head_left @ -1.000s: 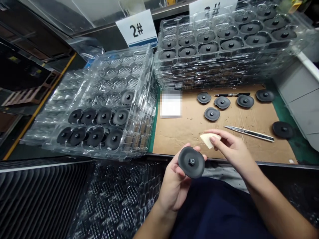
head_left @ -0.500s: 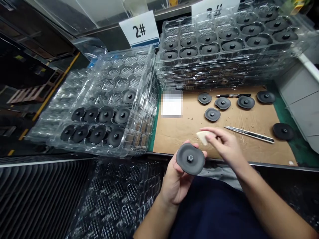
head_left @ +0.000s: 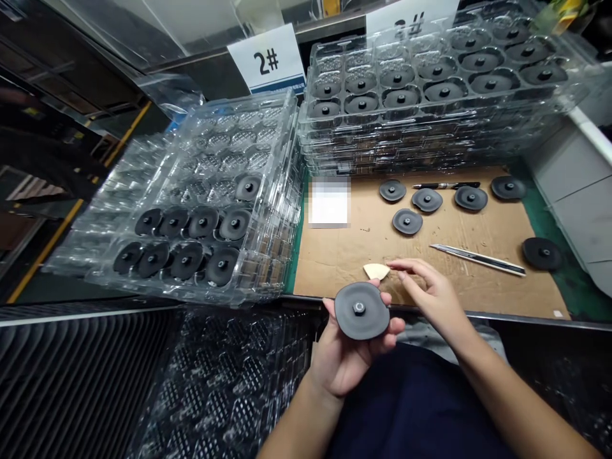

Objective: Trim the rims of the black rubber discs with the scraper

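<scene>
Black disc (head_left: 362,312): rests in the left grip at the near edge of the table (head_left: 549,217), boss upward; it is best cradled level by the rim, fingertips off the upper face.
Left grip (head_left: 340,362): clamped on the disc from below, thumb at 9 o'clock, fingertips showing from 1 to 4.
Cream wedge (head_left: 376,272): lies at 1 o'clock from the disc; laying it flat, just clear of the disc's rim, serves best.
Right grip (head_left: 436,296): at 3 o'clock, thumb and forefinger apart, just beside the wedge; whether they touch it, I cannot tell.
Wedge change: half a second ago it is pinched in the right grip; now it lies on the cardboard (head_left: 335,261).
Loose discs (head_left: 407,221): six, between 1 and 2 o'clock, unmoved, like the pen (head_left: 447,186) and utility knife (head_left: 478,260).
Clear trays: part-filled stacks at 10 o'clock (head_left: 258,137) and toward 1 (head_left: 421,137).
</scene>
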